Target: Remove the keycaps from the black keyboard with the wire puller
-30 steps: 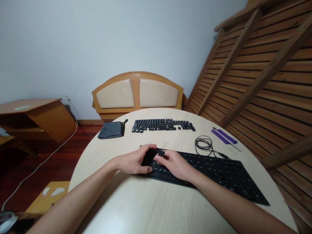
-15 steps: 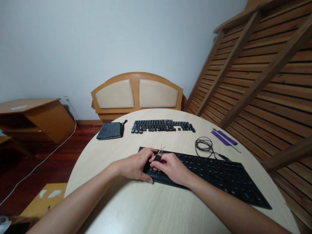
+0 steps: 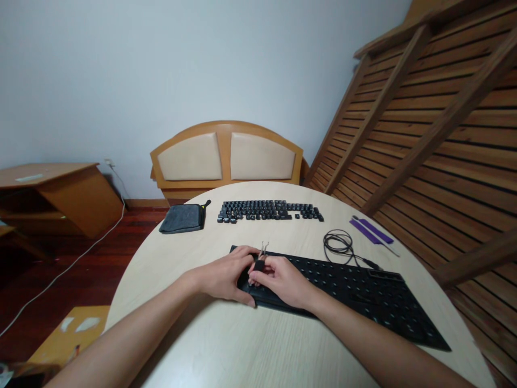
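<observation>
A black keyboard [image 3: 343,285] with most or all of its keycaps off lies slanted on the round table, its left end nearer the far side. My left hand [image 3: 225,276] grips that left end, thumb along the front edge and fingers over the back. In my right hand [image 3: 286,280] is a keycap puller [image 3: 259,265], pinched by its black handle, with thin wire prongs sticking up. Its lower end is down at the keyboard's left part, mostly hidden by my fingers. Beyond, the loose black keycaps [image 3: 258,209] are laid out in rows.
A dark grey cloth [image 3: 181,218] lies at the table's [image 3: 250,345] left. To the right are a coiled black cable [image 3: 338,242] and purple strips [image 3: 369,230] with a thin rod. Wooden slats [image 3: 436,134] lean along the right side; a headboard [image 3: 226,156] stands behind.
The keycap puller has shifted slightly left and turned in my right hand, its wire prongs now pointing more upright. My left hand keeps its place on the keyboard.
</observation>
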Motion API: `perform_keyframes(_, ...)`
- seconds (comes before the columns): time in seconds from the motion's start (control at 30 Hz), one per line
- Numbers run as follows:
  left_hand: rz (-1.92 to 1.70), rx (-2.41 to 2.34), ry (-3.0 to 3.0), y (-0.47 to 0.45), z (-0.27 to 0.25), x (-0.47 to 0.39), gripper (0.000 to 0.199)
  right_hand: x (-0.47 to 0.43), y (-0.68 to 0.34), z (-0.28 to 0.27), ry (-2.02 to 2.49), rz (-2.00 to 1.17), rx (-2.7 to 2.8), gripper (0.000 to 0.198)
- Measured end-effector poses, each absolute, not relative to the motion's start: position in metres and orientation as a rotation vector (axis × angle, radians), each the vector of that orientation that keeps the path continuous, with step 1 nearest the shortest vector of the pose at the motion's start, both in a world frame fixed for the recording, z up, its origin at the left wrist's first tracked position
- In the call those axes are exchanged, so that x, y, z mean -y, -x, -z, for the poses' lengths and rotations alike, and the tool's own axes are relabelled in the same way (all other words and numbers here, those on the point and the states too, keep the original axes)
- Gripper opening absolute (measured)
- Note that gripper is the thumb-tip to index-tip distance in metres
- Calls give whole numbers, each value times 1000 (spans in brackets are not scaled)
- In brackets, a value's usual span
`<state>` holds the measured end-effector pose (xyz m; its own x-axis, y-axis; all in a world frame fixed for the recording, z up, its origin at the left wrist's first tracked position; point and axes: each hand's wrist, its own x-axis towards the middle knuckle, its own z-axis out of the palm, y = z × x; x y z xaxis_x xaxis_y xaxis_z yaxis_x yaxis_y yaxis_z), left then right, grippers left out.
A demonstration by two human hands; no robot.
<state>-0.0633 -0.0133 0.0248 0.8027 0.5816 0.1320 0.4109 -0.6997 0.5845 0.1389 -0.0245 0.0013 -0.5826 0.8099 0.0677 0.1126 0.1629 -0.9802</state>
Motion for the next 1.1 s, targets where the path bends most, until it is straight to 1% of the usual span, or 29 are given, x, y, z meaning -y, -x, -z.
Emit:
perform_keyframes(0.1,-403,-710,-2446,63,-24,12,47,24,-138,-1,849,-1519,1800,25)
perform_keyframes(0.5,-419,-698,-2365,61,-19,9,38,23,-136,-1,871,-1446,1791,35)
perform_keyframes(0.7,-382,-725,-2386,59,-23,10,24,23,-134,-3,863,-1453,1703,39)
perform_keyframes(0.83,-395,-733,-2374,58,-27,11,26,25,-134,-3,894,-1409,1656,37)
perform_keyframes(1.0,-500,-764,-2288,57,-24,10,25,23,-138,-1,987,-1317,1573,34)
perform_keyframes(1.1,-524,-787,-2262,57,-18,9,30,20,-141,0,1019,-1239,1513,35)
